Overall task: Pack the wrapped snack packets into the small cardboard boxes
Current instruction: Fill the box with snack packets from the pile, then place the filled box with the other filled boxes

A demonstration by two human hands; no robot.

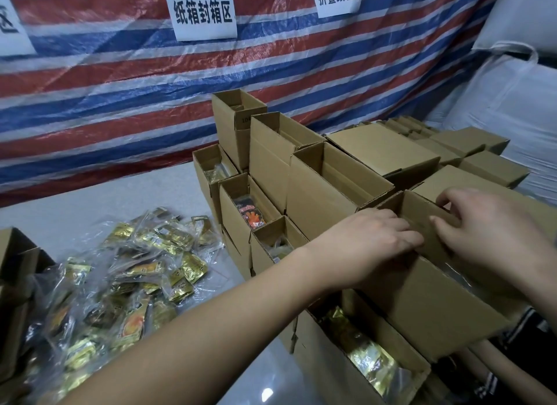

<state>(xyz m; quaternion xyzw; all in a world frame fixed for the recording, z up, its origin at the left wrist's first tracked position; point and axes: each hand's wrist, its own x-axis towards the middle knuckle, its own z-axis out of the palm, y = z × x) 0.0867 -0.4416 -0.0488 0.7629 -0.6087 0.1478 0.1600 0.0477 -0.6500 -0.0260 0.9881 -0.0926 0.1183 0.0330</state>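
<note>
A small open cardboard box (pixel 434 308) sits in front of me on top of other boxes. My left hand (pixel 364 242) lies on its left rim with fingers curled over the edge into the box. My right hand (pixel 494 226) is at the far wall of the same box, its fingers bent around the top flap. A pile of gold and orange wrapped snack packets (pixel 120 278) in clear plastic lies on the table to the left. Below the held box, another open box (pixel 316 353) holds a gold packet (pixel 364 353).
Several open boxes (pixel 271 169) stand stacked in the middle, some with packets inside. Closed boxes (pixel 382 151) are piled at the right rear. A striped tarp with paper signs (pixel 205 11) hangs behind. White sacks (pixel 512 97) stand at the right. Another box (pixel 15 284) sits at the left edge.
</note>
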